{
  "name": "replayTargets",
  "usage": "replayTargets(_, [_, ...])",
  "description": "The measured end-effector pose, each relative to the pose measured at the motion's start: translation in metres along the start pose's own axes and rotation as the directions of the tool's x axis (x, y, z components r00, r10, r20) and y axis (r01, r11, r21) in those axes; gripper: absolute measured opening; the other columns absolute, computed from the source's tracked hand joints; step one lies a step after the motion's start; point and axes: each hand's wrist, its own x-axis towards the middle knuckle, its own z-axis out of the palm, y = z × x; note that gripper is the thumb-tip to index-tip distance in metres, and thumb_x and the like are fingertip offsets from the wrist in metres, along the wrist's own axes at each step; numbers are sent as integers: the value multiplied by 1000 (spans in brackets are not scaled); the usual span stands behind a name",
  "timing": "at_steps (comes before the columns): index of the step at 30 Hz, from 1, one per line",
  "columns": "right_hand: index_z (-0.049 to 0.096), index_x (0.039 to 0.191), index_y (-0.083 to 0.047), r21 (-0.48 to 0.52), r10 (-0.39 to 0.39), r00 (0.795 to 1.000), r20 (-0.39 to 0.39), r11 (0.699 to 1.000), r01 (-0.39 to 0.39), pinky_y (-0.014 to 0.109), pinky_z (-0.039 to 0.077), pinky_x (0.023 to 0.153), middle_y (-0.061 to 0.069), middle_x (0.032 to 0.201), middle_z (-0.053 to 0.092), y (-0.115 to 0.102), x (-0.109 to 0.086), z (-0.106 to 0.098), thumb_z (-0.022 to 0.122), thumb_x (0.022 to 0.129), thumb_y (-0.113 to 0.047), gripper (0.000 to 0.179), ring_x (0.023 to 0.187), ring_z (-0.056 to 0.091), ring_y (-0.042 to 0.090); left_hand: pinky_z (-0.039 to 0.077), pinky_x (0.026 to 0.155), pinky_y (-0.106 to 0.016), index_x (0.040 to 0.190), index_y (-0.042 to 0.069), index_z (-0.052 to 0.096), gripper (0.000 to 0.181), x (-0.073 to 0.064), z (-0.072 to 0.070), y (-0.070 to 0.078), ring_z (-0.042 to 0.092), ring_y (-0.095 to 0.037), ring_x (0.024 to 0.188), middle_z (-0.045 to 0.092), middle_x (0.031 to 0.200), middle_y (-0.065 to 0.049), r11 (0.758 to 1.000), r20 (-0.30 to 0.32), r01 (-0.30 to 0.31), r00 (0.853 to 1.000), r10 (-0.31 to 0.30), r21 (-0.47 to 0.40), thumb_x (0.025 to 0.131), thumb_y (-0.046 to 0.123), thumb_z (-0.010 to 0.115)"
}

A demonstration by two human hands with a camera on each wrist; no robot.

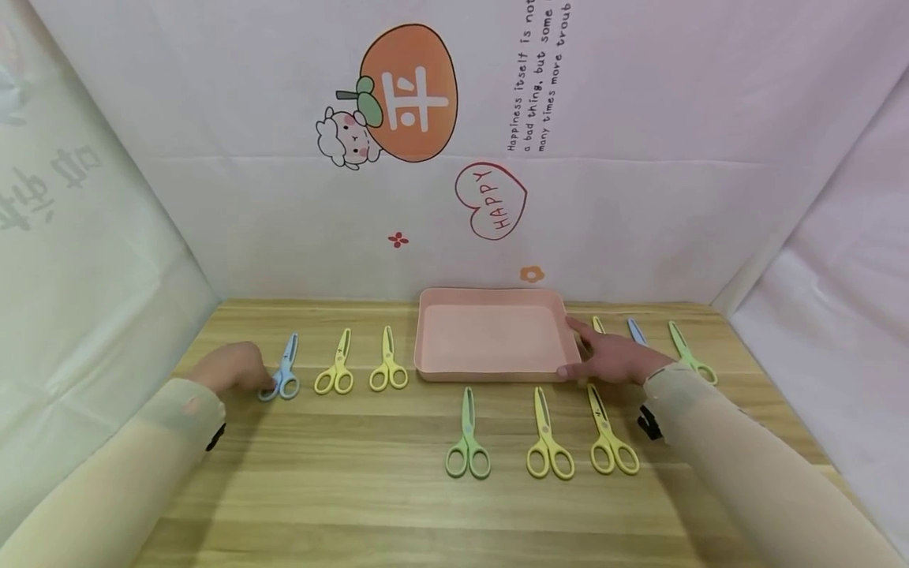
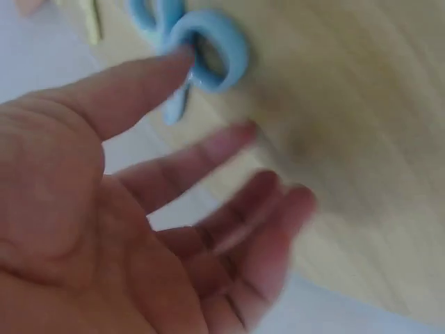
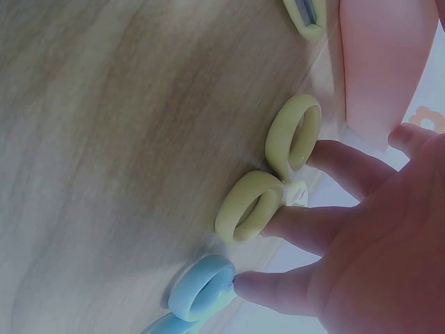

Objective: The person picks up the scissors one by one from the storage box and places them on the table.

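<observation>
My left hand (image 1: 230, 367) is low over the table beside blue scissors (image 1: 287, 371). In the left wrist view its thumb overlaps a blue handle loop (image 2: 233, 52), and the other fingers are loosely bent, with nothing between them. My right hand (image 1: 616, 357) rests at the right end of a shallow pink tray (image 1: 490, 376), thumb by the front corner and a finger by the side wall. Its remaining fingers (image 3: 306, 226) spread over yellow scissors (image 3: 288, 139) and blue scissors (image 3: 201, 289), which it partly hides in the head view.
Two yellow scissors (image 1: 339, 364) (image 1: 387, 361) lie left of the tray. In front are green scissors (image 1: 468, 442) and two yellow ones (image 1: 545, 442) (image 1: 607, 438). Green scissors (image 1: 685, 347) lie far right, partly behind the sleeve. White printed cloth (image 1: 284, 229) encloses the wooden table (image 1: 341, 489).
</observation>
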Motion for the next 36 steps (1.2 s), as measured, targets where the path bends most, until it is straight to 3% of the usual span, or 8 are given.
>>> replayTargets(3, [-1, 162, -18, 5, 0, 1000, 5, 1000, 0, 66, 29, 105, 30, 157, 24, 1, -1, 0, 69, 77, -72, 122, 138, 29, 51, 45, 85, -60, 131, -9, 54, 71, 0, -2, 5, 53, -51, 102, 50, 116, -41, 1000, 20, -18, 1000, 17, 10, 86, 40, 76])
replayTargets(6, [-1, 162, -19, 4, -2, 1000, 7, 1000, 2, 65, 29, 105, 29, 157, 24, 2, 0, 0, 69, 77, -73, 123, 138, 29, 52, 41, 88, -67, 152, -4, 31, 99, 0, 0, 9, 42, -62, 112, 31, 130, -50, 1000, 36, -18, 999, 18, -5, 83, 49, 78])
replayTargets(12, [-1, 162, -20, 1, -3, 1000, 4, 1000, 3, 66, 29, 105, 28, 157, 23, 2, 1, 0, 68, 74, -76, 125, 137, 29, 52, 42, 87, -67, 153, 1, 34, 96, 2, 5, 12, 38, -67, 113, 31, 131, -49, 1000, 36, -31, 999, 32, -2, 83, 50, 78])
replayTargets(17, [-1, 162, -19, 7, 9, 1000, 3, 1000, -9, 66, 28, 105, 29, 158, 21, 2, 2, 0, 69, 75, -74, 125, 138, 28, 52, 42, 89, -64, 154, 4, 33, 95, 10, 9, 14, 45, -56, 111, 34, 130, -46, 998, 41, -67, 997, 68, -17, 84, 50, 78])
replayTargets(22, [-1, 162, -19, 18, 7, 1000, 8, 1000, -7, 66, 28, 105, 29, 158, 22, 3, 3, 0, 70, 75, -73, 124, 138, 28, 51, 37, 97, -66, 155, 2, 31, 96, 15, 11, 17, 38, -57, 124, 30, 134, -51, 994, 55, -107, 993, 108, -32, 84, 48, 77])
replayTargets(29, [0, 162, -18, 12, 10, 1000, 2, 1000, -10, 66, 28, 105, 30, 157, 22, 0, 3, -1, 70, 75, -74, 125, 137, 29, 53, 34, 100, -67, 155, 3, 31, 94, 15, 7, 17, 28, -60, 131, 26, 139, -50, 995, 57, -89, 994, 92, -41, 85, 44, 78])
replayTargets(33, [0, 162, -16, 16, 3, 1000, 2, 1000, -3, 66, 29, 105, 31, 157, 22, -2, 1, -1, 72, 77, -70, 123, 137, 30, 53, 35, 99, -65, 155, 3, 31, 93, 16, 7, 15, 31, -58, 131, 28, 140, -49, 995, 56, -89, 994, 92, -49, 85, 42, 79])
replayTargets(36, [0, 162, -15, 6, -5, 1000, -1, 1000, 5, 65, 29, 105, 31, 157, 22, -3, 0, -1, 72, 79, -68, 122, 137, 30, 52, 38, 97, -62, 155, 3, 32, 93, 15, 6, 15, 42, -51, 125, 36, 139, -45, 994, 54, -94, 994, 98, -58, 85, 40, 80])
